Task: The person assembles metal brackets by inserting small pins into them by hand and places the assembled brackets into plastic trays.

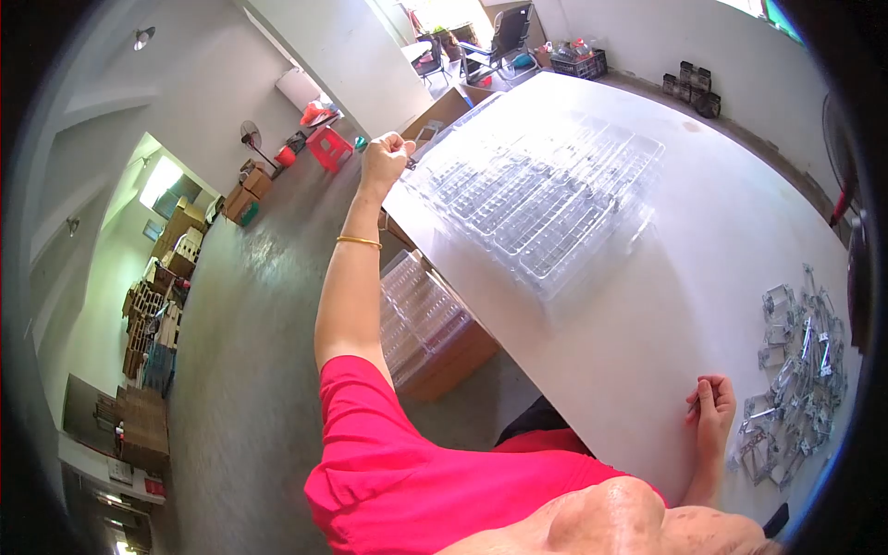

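My left hand [387,163] is raised at the far left corner of a stack of clear plastic trays [546,194]. Its fingers are pinched on a small dark piece, too small to name. My right hand [713,403] rests low over the white table [638,370], fingers closed on another small dark piece that mostly hides in the grip. Just right of it lies a loose pile of small clear and metallic parts [800,370]. Rows of narrow compartments show in the top tray; glare washes out much of its far side.
Beside the table's left edge stands a cardboard box [453,365] with more clear trays on top. An open carton [444,113] sits behind the trays. Farther off are a red stool [328,148], office chair [499,42], black crate [580,65] and stacked cartons [143,425].
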The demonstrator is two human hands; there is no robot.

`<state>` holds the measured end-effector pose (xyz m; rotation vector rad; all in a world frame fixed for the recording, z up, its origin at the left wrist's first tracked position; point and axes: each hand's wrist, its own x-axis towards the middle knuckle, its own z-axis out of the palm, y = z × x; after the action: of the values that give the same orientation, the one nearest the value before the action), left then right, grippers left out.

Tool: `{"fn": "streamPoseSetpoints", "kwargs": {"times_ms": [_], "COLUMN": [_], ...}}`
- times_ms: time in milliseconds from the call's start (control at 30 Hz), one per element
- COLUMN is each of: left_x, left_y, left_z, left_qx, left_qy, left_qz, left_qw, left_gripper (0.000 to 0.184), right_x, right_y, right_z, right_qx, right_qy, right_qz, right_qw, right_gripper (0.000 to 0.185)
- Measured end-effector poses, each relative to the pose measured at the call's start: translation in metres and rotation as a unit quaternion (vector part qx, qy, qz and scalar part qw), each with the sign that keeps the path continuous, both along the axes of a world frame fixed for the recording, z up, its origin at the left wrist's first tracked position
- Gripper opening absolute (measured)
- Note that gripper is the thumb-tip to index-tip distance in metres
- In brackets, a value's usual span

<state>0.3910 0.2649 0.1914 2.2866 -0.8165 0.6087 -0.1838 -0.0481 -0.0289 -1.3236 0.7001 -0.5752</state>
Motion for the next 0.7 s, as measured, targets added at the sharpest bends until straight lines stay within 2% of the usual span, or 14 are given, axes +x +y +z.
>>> {"fn": "streamPoseSetpoints", "kwargs": {"times_ms": [67, 367, 700], "left_x": [0.015, 0.058, 0.059], "left_y": [-0.002, -0.009, -0.017], "left_z": [-0.003, -0.027, -0.022], "left_qx": [0.017, 0.081, 0.122], "left_qy": [0.002, 0.042, 0.075], "left_qz": [0.021, 0.044, 0.071], "left_qw": [1.000, 0.995, 0.987], "left_gripper": [0.025, 0.025, 0.025], "right_x": [-0.003, -0.001, 0.000], "right_y": [-0.003, 0.000, 0.001], "right_z": [-0.010, -0.005, -0.004], "right_qx": [-0.041, -0.035, -0.043], "right_qy": [0.016, 0.036, 0.030], "right_qz": [0.008, 0.005, 0.005], "right_qw": [0.999, 0.999, 0.999], "right_gripper": [0.012, 0.010, 0.013]}}
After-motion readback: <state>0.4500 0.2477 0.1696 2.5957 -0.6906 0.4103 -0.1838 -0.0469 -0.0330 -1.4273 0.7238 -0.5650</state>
